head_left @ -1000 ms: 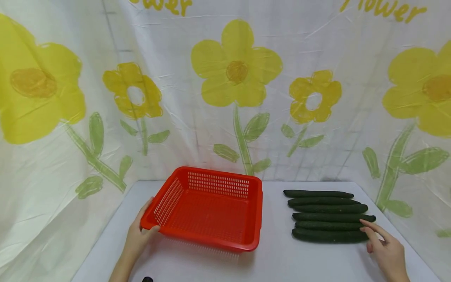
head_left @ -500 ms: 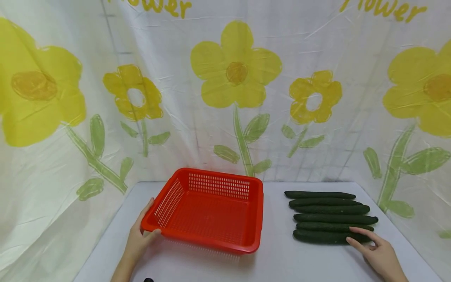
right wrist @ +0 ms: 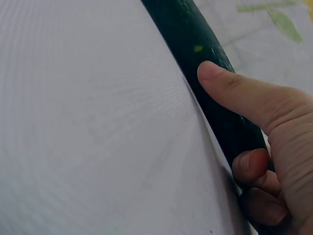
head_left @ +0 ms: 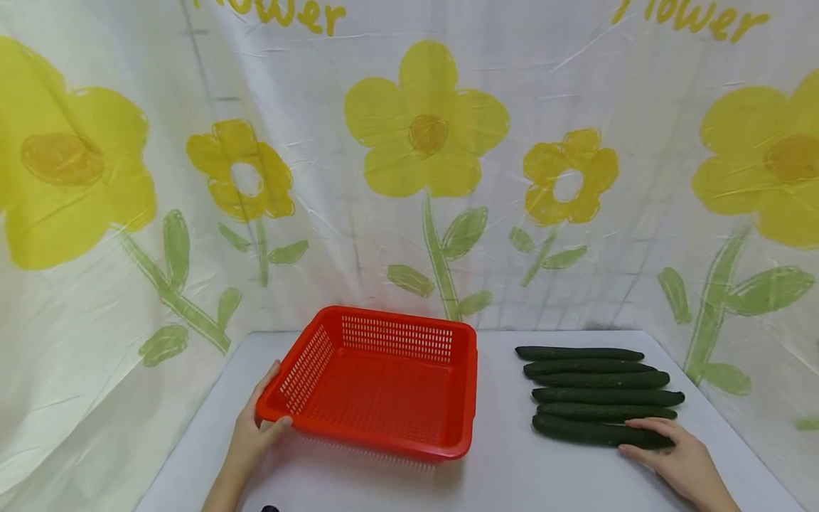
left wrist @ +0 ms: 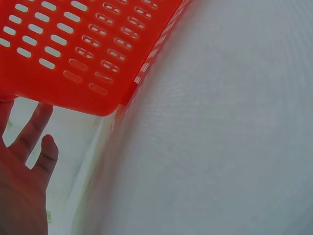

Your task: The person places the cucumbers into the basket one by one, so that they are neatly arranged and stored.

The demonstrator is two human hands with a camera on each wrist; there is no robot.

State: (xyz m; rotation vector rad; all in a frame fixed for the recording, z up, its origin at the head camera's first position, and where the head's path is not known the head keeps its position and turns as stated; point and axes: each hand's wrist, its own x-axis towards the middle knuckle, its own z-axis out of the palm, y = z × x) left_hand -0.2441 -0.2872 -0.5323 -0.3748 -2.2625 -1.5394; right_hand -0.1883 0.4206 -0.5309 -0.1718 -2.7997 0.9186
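Observation:
A red plastic basket (head_left: 384, 395) with slotted walls stands left of centre in the head view, nothing inside it. My left hand (head_left: 252, 435) holds its front left corner, thumb at the front rim and fingers along the left side. In the left wrist view the fingers (left wrist: 34, 129) reach up to the rim of the slotted wall. On the right, my right hand (head_left: 683, 461) grips the nearest dark green cucumber (head_left: 579, 431) near its right end. The right wrist view shows the thumb (right wrist: 232, 87) lying across the cucumber's skin, with other fingers curled at its underside.
Several more cucumbers (head_left: 608, 397) lie side by side behind the gripped one, on the white table (head_left: 505, 476). A small dark object (head_left: 270, 508) pokes in at the bottom edge. A white curtain (head_left: 320, 235) printed with yellow flowers hangs around the table.
My right hand has moved left and toward me, from the right ends of the cucumbers to the nearest one, and now grips it. That cucumber's right end has shifted slightly toward me. My left hand stays put.

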